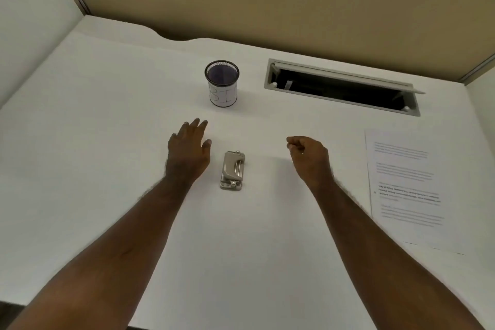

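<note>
A small grey metal hole punch lies on the white desk between my two hands. My left hand is just left of it with straight fingers pointing away from me, holding nothing. To the right of the punch is my right hand, its fingers curled inward with nothing visible in them. Neither hand touches the punch. Behind my left hand stands a black mesh cup with a white paper label, apparently empty.
A printed sheet of paper lies on the desk at the right. An open cable slot with a raised lid is set into the desk at the back right. Beige partition walls enclose the back and left.
</note>
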Tool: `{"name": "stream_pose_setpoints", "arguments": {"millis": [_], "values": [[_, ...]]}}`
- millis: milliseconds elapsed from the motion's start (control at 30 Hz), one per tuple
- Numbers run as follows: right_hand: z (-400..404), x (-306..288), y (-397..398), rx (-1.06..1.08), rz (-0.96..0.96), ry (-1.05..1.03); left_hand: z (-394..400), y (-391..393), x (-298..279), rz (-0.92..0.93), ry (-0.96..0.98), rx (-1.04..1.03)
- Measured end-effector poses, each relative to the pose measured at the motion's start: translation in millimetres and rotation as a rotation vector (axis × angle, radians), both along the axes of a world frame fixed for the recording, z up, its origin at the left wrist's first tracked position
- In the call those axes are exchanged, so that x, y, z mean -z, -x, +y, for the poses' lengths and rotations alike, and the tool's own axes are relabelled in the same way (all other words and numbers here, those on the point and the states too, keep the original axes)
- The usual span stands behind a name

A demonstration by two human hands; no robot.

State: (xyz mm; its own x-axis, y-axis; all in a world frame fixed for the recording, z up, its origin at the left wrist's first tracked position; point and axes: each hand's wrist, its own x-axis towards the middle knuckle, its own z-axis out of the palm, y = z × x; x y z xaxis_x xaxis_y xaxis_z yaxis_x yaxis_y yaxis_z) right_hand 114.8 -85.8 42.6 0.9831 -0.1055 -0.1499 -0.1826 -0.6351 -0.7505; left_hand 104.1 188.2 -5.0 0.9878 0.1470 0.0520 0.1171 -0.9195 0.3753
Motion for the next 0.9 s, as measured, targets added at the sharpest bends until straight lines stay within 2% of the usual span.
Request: {"name": "stream_pose_setpoints", "arguments": {"millis": [167,333,633,900], "values": [[-22,37,67,-0.057,0.013,0.188,-2,53,34,0.103,-0.137,-0.005],[-20,48,99,-0.147,0.021,0.346,-3,69,43,0.087,-0.122,-0.019],[1,52,111,-0.197,-0.053,0.551,-5,69,45,0.059,-0.109,-0.045],[17,52,100,-0.249,-0.024,0.590,-5,69,46,0.045,-0.108,-0.053]]}}
